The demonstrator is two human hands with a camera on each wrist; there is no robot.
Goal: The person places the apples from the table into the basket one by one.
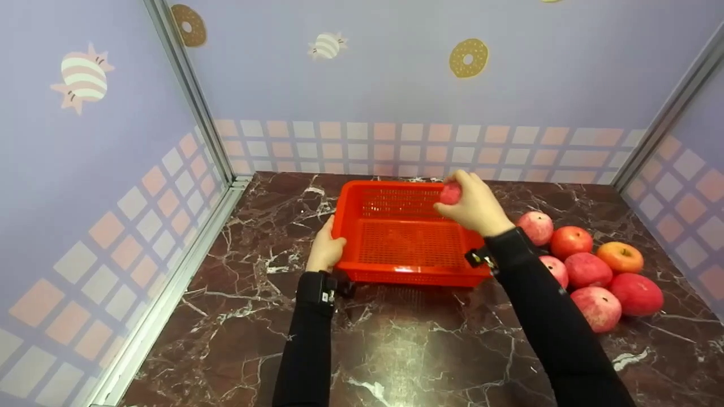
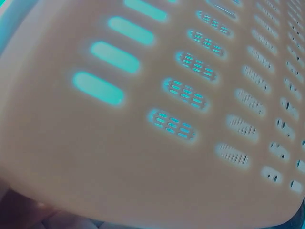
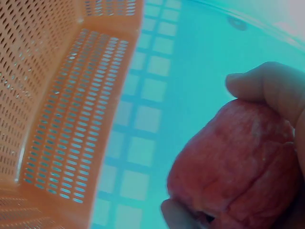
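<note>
In the head view, your left hand (image 1: 325, 247) has its grip pinching the left rim of a red rectangular plastic basket (image 1: 410, 270), thumb over the rim and fingers along the outer side. Your right hand (image 1: 479, 206) has its grip pinching 1 round pinkish-red fruit (image 1: 450, 193) between thumb and fingers; that fruit shows in front of the basket's rear right part, and you cannot tell how high above the rim it is. The basket stands on a dark reddish-brown marbled counter (image 1: 243, 345), its slotted floor in your sight. To the right of the basket lie 7 round red, pink and orange-yellow fruits (image 1: 588, 270), clustered close together beside your black right sleeve (image 1: 548, 316). Behind, you have a lilac wall (image 1: 390, 85) with a pink and white checked band. In the left wrist view, the slotted basket wall fills almost everything, with only a sliver of your hand at lower left. In the right wrist view, your fingers and thumb hold the creased fruit on both sides, and the basket's perforated wall rises to its left.
</note>
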